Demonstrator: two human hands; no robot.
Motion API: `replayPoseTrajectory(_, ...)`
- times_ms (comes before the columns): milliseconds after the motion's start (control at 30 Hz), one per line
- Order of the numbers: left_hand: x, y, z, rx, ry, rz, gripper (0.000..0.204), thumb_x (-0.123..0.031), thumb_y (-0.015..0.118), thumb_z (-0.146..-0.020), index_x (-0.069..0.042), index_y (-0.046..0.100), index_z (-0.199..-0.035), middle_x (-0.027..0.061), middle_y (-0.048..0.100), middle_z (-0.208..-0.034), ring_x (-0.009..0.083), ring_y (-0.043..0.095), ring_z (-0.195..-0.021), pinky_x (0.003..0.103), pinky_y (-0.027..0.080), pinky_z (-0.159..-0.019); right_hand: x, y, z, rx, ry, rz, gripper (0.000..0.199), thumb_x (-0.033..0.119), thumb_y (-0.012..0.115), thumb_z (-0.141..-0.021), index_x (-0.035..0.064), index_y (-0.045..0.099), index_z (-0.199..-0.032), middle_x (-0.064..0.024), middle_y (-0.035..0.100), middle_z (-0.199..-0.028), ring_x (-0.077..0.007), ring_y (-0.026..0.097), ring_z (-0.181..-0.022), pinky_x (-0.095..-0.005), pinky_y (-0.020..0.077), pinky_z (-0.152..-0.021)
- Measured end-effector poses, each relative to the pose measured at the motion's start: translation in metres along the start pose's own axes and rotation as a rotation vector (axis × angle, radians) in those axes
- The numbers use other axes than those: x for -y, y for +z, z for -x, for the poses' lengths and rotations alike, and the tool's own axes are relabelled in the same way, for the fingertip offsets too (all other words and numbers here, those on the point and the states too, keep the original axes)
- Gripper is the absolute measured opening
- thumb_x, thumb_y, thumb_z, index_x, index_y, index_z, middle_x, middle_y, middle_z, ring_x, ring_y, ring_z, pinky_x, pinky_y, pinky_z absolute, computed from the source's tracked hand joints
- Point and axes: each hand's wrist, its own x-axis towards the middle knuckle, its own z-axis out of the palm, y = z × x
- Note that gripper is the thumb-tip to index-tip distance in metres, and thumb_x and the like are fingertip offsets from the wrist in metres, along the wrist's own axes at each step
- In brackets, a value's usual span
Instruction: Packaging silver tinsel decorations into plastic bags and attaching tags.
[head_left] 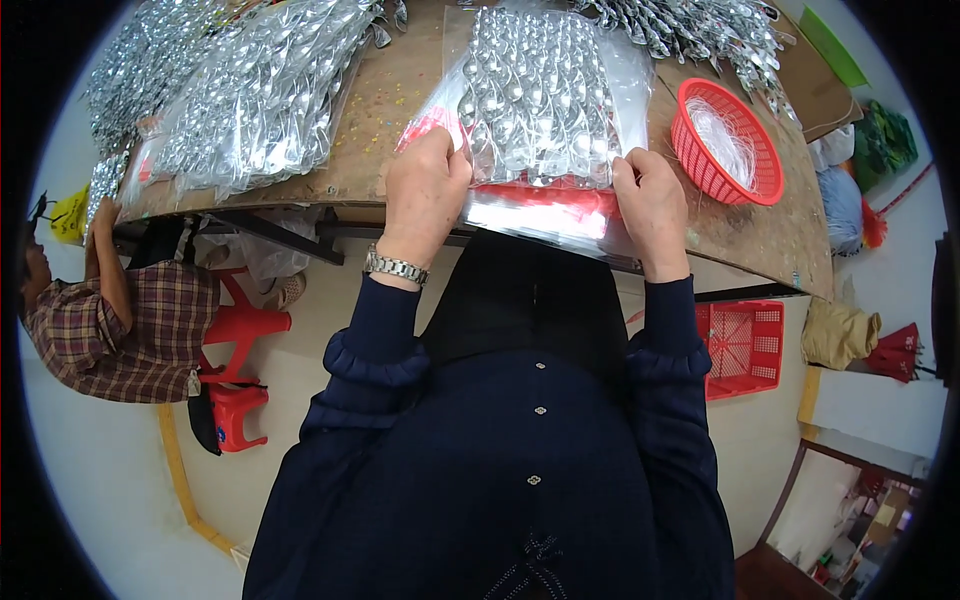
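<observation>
A clear plastic bag (630, 90) with red print lies flat on the wooden table (385, 90) in front of me. Inside it, shiny metal spoons (540, 90) form overlapping rows. My left hand (428, 195), with a metal-band watch (397, 265) on the wrist, pinches the bag's near left edge. At the near right corner my right hand (652, 210) is closed on the same plastic, thumb on top. Between the hands, a glossy strip of clear and red plastic (545, 212) reaches over the table's front edge.
Right of the bag stands a red plastic basket (700, 165) with white strings (720, 135). Bagged spoons (250, 110) cover the left; more spoons (690, 30) lie far right. A person in a plaid shirt (110, 320) sits at left near red stools (240, 415). A red crate (745, 350) is on the floor.
</observation>
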Motion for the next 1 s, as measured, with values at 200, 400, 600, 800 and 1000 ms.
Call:
replayPoseTrajectory(200, 0.003, 0.002, -0.003, 0.028, 0.062, -0.099, 0.015, -0.013, 0.06, -0.082, 0.001, 0.057, -0.075, 0.0217, 0.062, -0.074, 0.0402, 0.061, -0.071, 0.049, 0.048, -0.067, -0.001, -0.002, -0.008, 0.077, 0.043, 0.076, 0.031, 0.028, 0.051, -0.088, -0.0018, 0.059, -0.083, -0.0231, 0.061, -0.08, -0.0394, 0.061, -0.078, -0.0448, 0.046, -0.07)
replayPoseTrajectory(400, 0.005, 0.002, -0.006, 0.1, 0.007, -0.202, 0.019, -0.018, 0.059, -0.083, 0.001, 0.06, -0.078, 0.022, 0.064, -0.076, 0.0402, 0.063, -0.073, 0.049, 0.049, -0.069, 0.002, -0.001, -0.011, 0.074, 0.015, 0.124, 0.029, 0.026, 0.051, -0.088, -0.0013, 0.059, -0.082, -0.0232, 0.062, -0.08, -0.0403, 0.061, -0.079, -0.0457, 0.047, -0.071)
replayPoseTrajectory(600, 0.0, -0.003, -0.006, 0.109, -0.037, -0.276, 0.021, -0.021, 0.058, -0.085, -0.001, 0.06, -0.08, 0.0221, 0.064, -0.075, 0.0405, 0.063, -0.073, 0.05, 0.048, -0.068, 0.004, -0.002, -0.011, 0.076, 0.071, 0.127, 0.023, 0.024, 0.053, -0.086, 0.0015, 0.058, -0.087, -0.0207, 0.064, -0.08, -0.0383, 0.063, -0.079, -0.0454, 0.048, -0.071)
replayPoseTrajectory(800, 0.002, 0.0, -0.004, 0.097, 0.003, -0.379, 0.02, -0.023, 0.059, -0.083, -0.003, 0.062, -0.08, 0.0187, 0.066, -0.07, 0.0369, 0.066, -0.071, 0.05, 0.049, -0.065, 0.003, -0.001, -0.009, 0.054, 0.057, 0.128, 0.02, 0.022, 0.053, -0.086, 0.0025, 0.057, -0.089, -0.0201, 0.064, -0.081, -0.0381, 0.063, -0.08, -0.0456, 0.0482, -0.071)
replayPoseTrajectory(1000, 0.007, 0.0, -0.004, 0.103, -0.006, -0.451, 0.017, -0.022, 0.059, -0.083, -0.005, 0.063, -0.083, 0.0161, 0.067, -0.072, 0.0361, 0.066, -0.072, 0.05, 0.047, -0.067, 0.006, 0.001, -0.007, 0.013, 0.014, 0.198, 0.017, 0.018, 0.052, -0.086, 0.0036, 0.057, -0.092, -0.0211, 0.065, -0.084, -0.0399, 0.063, -0.081, -0.0482, 0.048, -0.07)
